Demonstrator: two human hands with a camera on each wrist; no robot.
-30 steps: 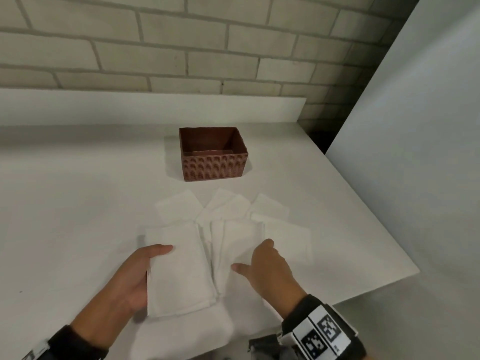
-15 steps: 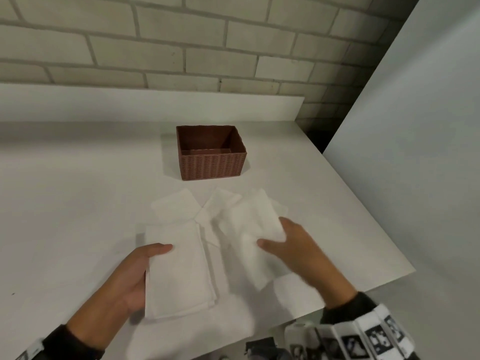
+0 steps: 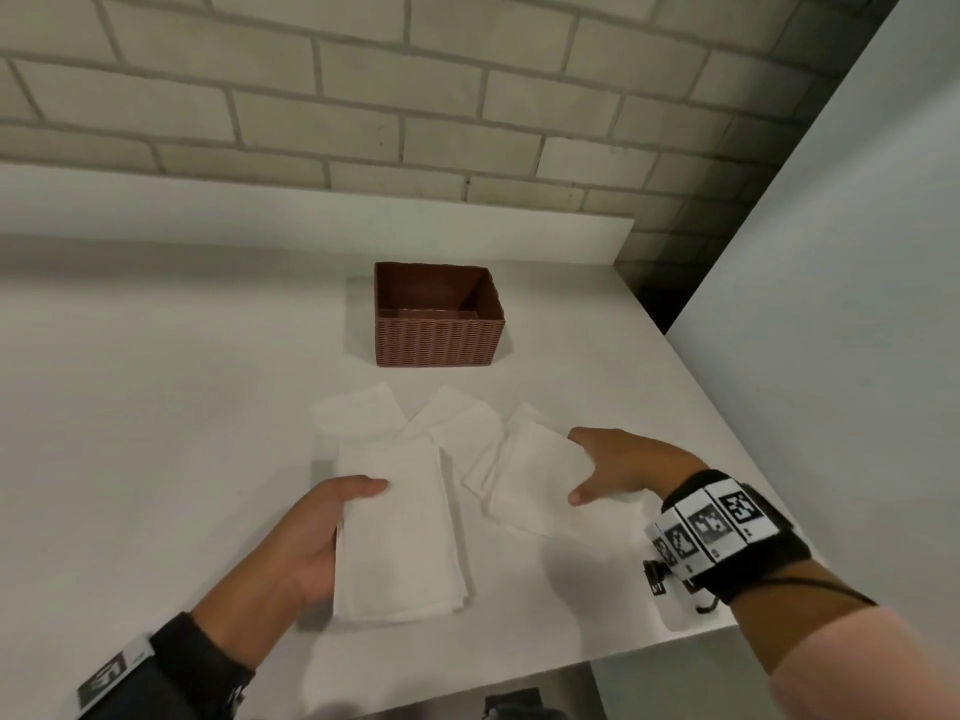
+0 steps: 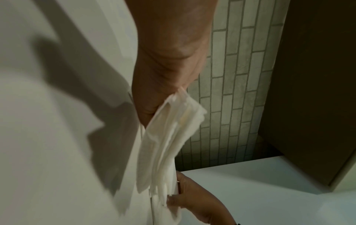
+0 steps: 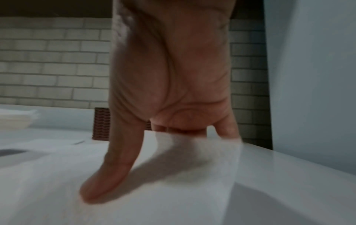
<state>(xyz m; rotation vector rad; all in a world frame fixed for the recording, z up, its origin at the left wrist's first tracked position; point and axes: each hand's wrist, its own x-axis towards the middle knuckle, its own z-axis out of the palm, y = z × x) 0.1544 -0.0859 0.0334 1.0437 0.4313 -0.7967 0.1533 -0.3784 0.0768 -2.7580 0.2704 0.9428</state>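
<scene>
My left hand grips a stack of folded white napkins by its left edge, thumb on top; the stack is raised a little over the white table. In the left wrist view the stack hangs from my palm. To the right of the stack, my right hand pinches a single white napkin, thumb on top and fingers underneath. The napkin looks blurred in the right wrist view. A brown woven basket stands behind, open and empty.
More white napkins lie fanned out on the table between the basket and my hands. A brick wall backs the table and a white panel stands on the right. The table's front edge is close to my right wrist.
My right hand has picked one napkin out of the fan and carried it to the right of the stack. My left hand has kept its hold on the stack.
</scene>
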